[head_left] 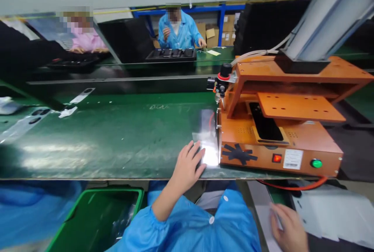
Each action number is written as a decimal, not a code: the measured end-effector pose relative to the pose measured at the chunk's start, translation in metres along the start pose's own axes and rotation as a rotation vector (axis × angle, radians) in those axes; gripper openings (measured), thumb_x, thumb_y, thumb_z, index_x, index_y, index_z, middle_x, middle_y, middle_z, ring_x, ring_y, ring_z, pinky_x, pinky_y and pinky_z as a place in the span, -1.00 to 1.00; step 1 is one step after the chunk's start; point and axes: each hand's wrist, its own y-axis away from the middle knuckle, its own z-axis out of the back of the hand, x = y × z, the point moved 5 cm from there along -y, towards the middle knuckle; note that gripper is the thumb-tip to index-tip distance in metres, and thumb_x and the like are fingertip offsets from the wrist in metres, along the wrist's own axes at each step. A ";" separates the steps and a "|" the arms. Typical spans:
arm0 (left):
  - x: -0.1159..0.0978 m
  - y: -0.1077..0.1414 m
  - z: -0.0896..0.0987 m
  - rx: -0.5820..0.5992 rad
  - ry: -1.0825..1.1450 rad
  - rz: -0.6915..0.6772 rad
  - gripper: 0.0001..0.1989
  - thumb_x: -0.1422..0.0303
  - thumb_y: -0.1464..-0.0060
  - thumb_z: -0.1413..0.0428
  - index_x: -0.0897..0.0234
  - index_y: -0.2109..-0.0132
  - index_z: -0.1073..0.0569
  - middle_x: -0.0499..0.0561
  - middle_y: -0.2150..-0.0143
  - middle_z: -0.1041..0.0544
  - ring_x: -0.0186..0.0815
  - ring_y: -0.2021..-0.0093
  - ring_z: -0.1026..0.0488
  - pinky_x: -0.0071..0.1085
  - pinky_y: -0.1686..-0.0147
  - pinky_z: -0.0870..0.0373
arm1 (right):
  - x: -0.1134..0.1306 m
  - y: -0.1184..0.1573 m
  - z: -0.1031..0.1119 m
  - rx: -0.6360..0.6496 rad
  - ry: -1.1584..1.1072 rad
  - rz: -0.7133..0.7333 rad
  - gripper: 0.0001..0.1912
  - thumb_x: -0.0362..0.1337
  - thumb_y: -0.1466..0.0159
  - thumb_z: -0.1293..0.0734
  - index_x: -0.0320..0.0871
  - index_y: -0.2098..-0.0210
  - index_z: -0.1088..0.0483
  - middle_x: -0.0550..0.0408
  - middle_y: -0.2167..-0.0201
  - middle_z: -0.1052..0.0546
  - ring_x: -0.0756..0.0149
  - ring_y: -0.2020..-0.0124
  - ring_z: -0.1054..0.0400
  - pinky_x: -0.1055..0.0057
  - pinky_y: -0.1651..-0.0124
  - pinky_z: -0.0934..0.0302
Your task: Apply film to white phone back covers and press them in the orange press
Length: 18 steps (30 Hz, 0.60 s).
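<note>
My left hand [189, 165] rests with its fingers spread at the front of the green bench, its fingertips on a clear plastic sheet [208, 143] beside the orange press [282, 143]. Low at the right, my right hand [288, 226] is blurred, with its fingers bent near a pale strip; whether it holds anything is unclear. White sheets [336, 213] lie to the right of that hand. Inside the press, a black phone-shaped panel [265, 124] lies on the lower plate under the raised orange plate [300, 106].
A green bin [96, 221] stands below the bench edge at the left. Plastic film pieces [32, 121] lie on the bench's left side. A black regulator [223, 78] juts from the press's left side. Two people sit across the bench by black trays [172, 54].
</note>
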 end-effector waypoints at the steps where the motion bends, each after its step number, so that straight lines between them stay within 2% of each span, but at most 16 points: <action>1: 0.000 0.000 -0.001 0.018 -0.021 0.027 -0.52 0.18 -0.34 -0.06 0.18 -0.33 -0.37 0.14 -0.50 -0.19 0.12 -0.50 -0.01 0.16 -0.39 -0.12 | 0.030 -0.013 -0.021 0.062 -0.070 0.135 -0.57 -0.34 -0.33 -0.33 0.14 -0.15 -0.40 -0.07 0.20 -0.54 0.02 0.23 -0.50 0.04 0.20 -0.49; 3: 0.014 0.007 -0.001 0.048 -0.064 0.091 -0.49 0.15 -0.35 -0.05 0.16 -0.36 -0.34 0.12 -0.49 -0.20 0.18 -0.49 -0.03 0.24 -0.37 -0.12 | 0.095 -0.045 -0.061 0.175 -0.214 0.378 -0.51 -0.41 -0.31 -0.28 0.05 -0.19 -0.37 -0.07 0.14 -0.56 0.06 0.17 -0.50 0.11 0.15 -0.51; 5: 0.036 0.022 0.004 0.062 -0.087 0.141 -0.47 0.14 -0.35 -0.05 0.17 -0.38 -0.32 0.13 -0.48 -0.23 0.16 -0.48 -0.07 0.21 -0.36 -0.16 | 0.155 -0.080 -0.090 0.214 -0.275 0.597 -0.52 -0.46 -0.31 -0.24 -0.06 -0.19 -0.37 -0.08 0.14 -0.57 0.08 0.20 -0.47 0.12 0.17 -0.48; 7: 0.056 0.044 0.012 0.048 -0.095 0.183 -0.46 0.14 -0.35 -0.05 0.19 -0.39 -0.31 0.17 -0.47 -0.23 0.12 -0.47 -0.10 0.15 -0.36 -0.19 | 0.197 -0.112 -0.110 0.232 -0.320 0.666 -0.56 -0.47 -0.34 -0.21 -0.12 -0.18 -0.36 -0.08 0.17 -0.56 0.12 0.25 -0.44 0.17 0.22 -0.44; 10: 0.073 0.077 0.028 0.007 -0.051 0.239 -0.45 0.17 -0.37 -0.04 0.21 -0.41 -0.26 0.21 -0.50 -0.15 0.05 -0.49 -0.09 0.09 -0.40 -0.15 | 0.227 -0.146 -0.126 0.220 -0.387 0.614 -0.62 -0.46 -0.38 -0.20 -0.15 -0.17 -0.33 -0.09 0.18 -0.53 0.15 0.24 -0.41 0.20 0.21 -0.40; 13: 0.082 0.088 0.045 -0.014 0.102 0.287 -0.44 0.19 -0.39 -0.01 0.17 -0.45 -0.17 0.20 -0.52 -0.11 -0.06 -0.48 -0.13 -0.02 -0.41 -0.17 | 0.241 -0.169 -0.135 0.292 -0.415 0.524 -0.67 -0.44 -0.43 -0.21 -0.17 -0.16 -0.32 -0.09 0.14 -0.51 0.16 0.16 -0.40 0.24 0.12 -0.39; 15: 0.096 0.075 0.057 -0.107 0.193 0.355 -0.51 0.21 -0.40 0.00 0.18 -0.39 -0.25 0.19 -0.46 -0.22 -0.11 -0.43 -0.22 -0.08 -0.38 -0.24 | 0.251 -0.188 -0.138 0.351 -0.354 0.517 -0.75 -0.39 -0.46 -0.20 -0.18 -0.10 -0.36 -0.07 0.16 -0.50 0.17 0.16 -0.39 0.27 0.13 -0.35; 17: 0.117 0.049 0.064 -0.210 0.231 0.408 -0.62 0.23 -0.40 -0.02 0.21 -0.26 -0.41 0.17 -0.33 -0.40 -0.14 -0.33 -0.33 -0.09 -0.34 -0.28 | 0.264 -0.214 -0.142 0.383 -0.225 0.536 -0.82 -0.34 -0.49 -0.19 -0.15 0.05 -0.42 -0.02 0.24 -0.49 0.18 0.21 -0.38 0.29 0.17 -0.29; 18: 0.128 0.033 0.064 -0.221 0.236 0.411 -0.67 0.23 -0.38 -0.04 0.21 -0.19 -0.47 0.15 -0.26 -0.47 -0.13 -0.29 -0.36 -0.08 -0.33 -0.29 | 0.269 -0.229 -0.147 0.386 -0.149 0.533 -0.82 -0.33 -0.50 -0.20 -0.14 0.12 -0.44 0.00 0.27 -0.49 0.19 0.23 -0.37 0.31 0.19 -0.26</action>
